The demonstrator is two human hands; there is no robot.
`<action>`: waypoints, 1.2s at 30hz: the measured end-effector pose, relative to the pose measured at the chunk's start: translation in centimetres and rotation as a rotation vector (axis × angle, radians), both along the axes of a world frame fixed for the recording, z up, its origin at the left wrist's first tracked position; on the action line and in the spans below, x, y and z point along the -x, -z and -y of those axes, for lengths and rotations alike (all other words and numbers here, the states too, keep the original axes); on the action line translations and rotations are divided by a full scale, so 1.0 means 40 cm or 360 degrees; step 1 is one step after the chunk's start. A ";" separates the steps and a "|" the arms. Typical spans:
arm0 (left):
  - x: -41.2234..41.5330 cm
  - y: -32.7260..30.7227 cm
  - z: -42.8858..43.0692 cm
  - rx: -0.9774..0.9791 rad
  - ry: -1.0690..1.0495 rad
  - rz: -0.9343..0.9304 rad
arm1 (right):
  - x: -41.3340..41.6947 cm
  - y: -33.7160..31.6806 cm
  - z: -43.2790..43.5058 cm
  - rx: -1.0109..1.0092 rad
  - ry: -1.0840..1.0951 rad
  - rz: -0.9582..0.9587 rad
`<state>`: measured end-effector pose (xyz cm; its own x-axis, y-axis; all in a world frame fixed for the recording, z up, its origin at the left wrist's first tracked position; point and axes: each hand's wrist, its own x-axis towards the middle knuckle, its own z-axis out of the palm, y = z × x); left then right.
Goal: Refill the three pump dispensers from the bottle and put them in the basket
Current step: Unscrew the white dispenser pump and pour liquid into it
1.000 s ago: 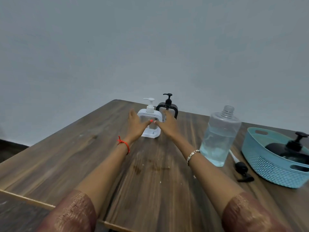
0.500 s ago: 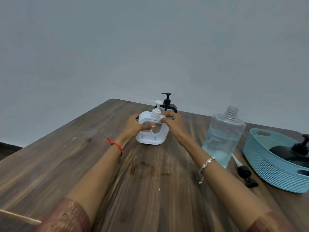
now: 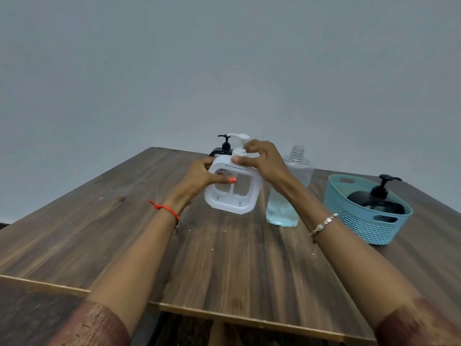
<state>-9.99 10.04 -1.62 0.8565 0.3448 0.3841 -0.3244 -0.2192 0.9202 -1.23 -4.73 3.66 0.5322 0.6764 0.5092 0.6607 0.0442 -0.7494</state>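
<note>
At frame centre, the left hand (image 3: 197, 178) is gripping the white dispenser (image 3: 232, 189), seemingly lifted off the wooden table (image 3: 99, 233), while the right hand (image 3: 264, 162) is pinching its pump collar. At right, the bottle (image 3: 287, 196) is standing uncapped; the blue basket (image 3: 359, 221) is holding a black dispenser (image 3: 376, 203).

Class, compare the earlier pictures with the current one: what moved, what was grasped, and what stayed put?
The white pump dispenser came off the far table toward the person and is now held up, tilted. The left hand grips its body; the right hand has shifted up to the pump collar. The black dispenser behind, the open bottle and the blue basket with its black dispenser stayed.
</note>
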 end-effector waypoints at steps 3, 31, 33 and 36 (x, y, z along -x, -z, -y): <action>0.016 -0.006 0.021 0.0026 0.0270 0.0010 | 0.001 -0.011 0.052 0.0044 -0.0295 -0.0044; 0.006 0.021 0.124 0.0116 0.0027 -0.0029 | 0.003 0.001 0.132 0.0103 0.0114 -0.0184; 0.008 0.022 0.123 0.0140 0.0039 -0.0030 | -0.007 -0.003 0.136 0.0076 -0.0020 -0.0315; 0.009 0.024 0.123 0.0163 0.0047 -0.0034 | -0.016 -0.005 0.143 0.0046 -0.0191 -0.0495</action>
